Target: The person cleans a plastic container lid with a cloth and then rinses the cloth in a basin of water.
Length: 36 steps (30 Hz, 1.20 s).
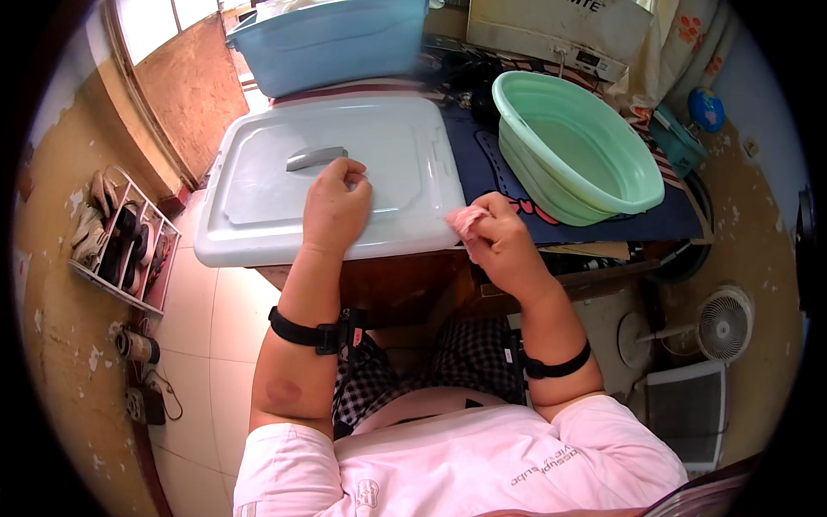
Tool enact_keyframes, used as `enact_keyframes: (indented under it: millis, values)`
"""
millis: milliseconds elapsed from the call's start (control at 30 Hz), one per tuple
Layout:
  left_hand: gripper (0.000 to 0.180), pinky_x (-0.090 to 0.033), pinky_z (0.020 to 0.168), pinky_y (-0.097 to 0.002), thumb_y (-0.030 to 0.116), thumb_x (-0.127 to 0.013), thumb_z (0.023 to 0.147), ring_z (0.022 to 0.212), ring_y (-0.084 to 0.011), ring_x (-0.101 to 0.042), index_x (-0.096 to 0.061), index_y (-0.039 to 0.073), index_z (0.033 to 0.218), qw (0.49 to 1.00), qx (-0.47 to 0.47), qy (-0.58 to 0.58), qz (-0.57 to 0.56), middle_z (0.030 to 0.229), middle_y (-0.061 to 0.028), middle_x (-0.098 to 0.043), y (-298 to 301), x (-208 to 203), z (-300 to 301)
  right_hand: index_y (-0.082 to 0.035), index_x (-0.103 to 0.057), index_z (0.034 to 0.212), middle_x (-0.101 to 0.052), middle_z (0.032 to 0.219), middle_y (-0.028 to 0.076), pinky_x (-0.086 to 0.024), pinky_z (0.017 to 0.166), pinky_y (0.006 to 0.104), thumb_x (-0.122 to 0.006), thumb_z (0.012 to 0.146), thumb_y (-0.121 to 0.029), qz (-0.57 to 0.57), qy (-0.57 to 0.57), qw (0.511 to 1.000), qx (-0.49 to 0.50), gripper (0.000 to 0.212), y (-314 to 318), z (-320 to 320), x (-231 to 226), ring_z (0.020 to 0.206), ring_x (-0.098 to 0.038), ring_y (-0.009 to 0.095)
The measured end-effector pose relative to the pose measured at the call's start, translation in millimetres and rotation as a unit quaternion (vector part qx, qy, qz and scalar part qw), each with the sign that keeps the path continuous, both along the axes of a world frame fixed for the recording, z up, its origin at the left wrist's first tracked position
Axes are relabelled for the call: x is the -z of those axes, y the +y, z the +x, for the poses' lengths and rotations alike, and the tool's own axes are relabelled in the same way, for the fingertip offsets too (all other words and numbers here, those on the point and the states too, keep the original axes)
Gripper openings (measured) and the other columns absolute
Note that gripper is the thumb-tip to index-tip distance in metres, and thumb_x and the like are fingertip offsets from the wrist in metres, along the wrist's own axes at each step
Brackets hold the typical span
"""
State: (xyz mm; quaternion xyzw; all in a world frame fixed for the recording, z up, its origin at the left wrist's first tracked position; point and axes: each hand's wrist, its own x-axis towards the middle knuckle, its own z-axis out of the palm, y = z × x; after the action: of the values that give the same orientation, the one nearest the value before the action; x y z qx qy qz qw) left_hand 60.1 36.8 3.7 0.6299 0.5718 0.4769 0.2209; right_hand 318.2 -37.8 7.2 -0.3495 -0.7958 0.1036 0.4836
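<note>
Left of centre, our left hand [337, 207] curls over the pale rectangular plastic lid [396, 159] beside its grey bar handle [312, 159]; we cannot tell whether it grips. Right of centre, our right hand [504, 237] pinches a crumpled pink cloth [466, 221] near the lid's corner.

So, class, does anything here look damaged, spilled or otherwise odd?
Yes: the left wall and the right wall look damaged, their surfaces flaking into pale patches. Otherwise nothing stands out: the pale lid beneath the left hand and the green basin look intact, and no spill is visible.
</note>
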Motion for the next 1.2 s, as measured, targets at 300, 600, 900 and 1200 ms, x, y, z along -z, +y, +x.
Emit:
enact_keyframes:
  millis: [300,600,900,1200]
  values:
    - [0.028,-0.053,0.089,-0.042,0.017,-0.06,0.088,0.098,-0.0356,-0.069,-0.071,0.001,0.108,1.0,-0.003,0.0,0.003,0.103,-0.0179,-0.073,0.7,-0.3,-1.1,0.001,-0.075,0.097,-0.058,0.099,0.01,-0.051,0.077,0.0322,-0.063,0.086,0.011,-0.08,-0.117,0.99,-0.009,0.02,-3.0,11.1,-22.1,0.087,-0.061,0.023]
    - [0.028,-0.053,0.09,-0.0424,0.017,-0.06,0.088,0.1,-0.0359,-0.068,-0.071,0.001,0.109,1.0,-0.008,0.014,-0.008,0.104,-0.0176,-0.073,-1.2,-2.1,1.2,-0.001,-0.073,0.1,-0.059,0.094,0.011,-0.054,0.073,0.0358,-0.064,0.089,0.01,-0.05,-0.108,0.993,-0.02,0.017,7.2,5.1,-15.7,0.081,-0.064,0.028]
    - [0.027,-0.054,0.089,-0.0425,0.016,-0.06,0.089,0.099,-0.036,-0.069,-0.071,0.001,0.108,1.0,-0.004,0.016,0.004,0.102,-0.0182,-0.073,-1.6,-1.5,2.0,-0.005,-0.073,0.096,-0.06,0.098,0.011,-0.055,0.071,0.039,-0.065,0.086,0.008,-0.011,-0.117,0.993,0.019,0.018,14.4,-0.2,-9.8,0.082,-0.065,0.029]
    - [0.027,-0.054,0.086,-0.0391,0.016,-0.061,0.089,0.093,-0.0304,-0.07,-0.071,0.0,0.109,0.999,-0.018,0.028,0.013,0.098,-0.0162,-0.074,0.3,1.6,1.2,-0.008,-0.074,0.096,-0.061,0.098,0.01,-0.055,0.072,0.0397,-0.066,0.086,0.005,-0.036,-0.152,0.988,0.016,0.018,15.9,-2.7,-16.2,0.084,-0.066,0.031]
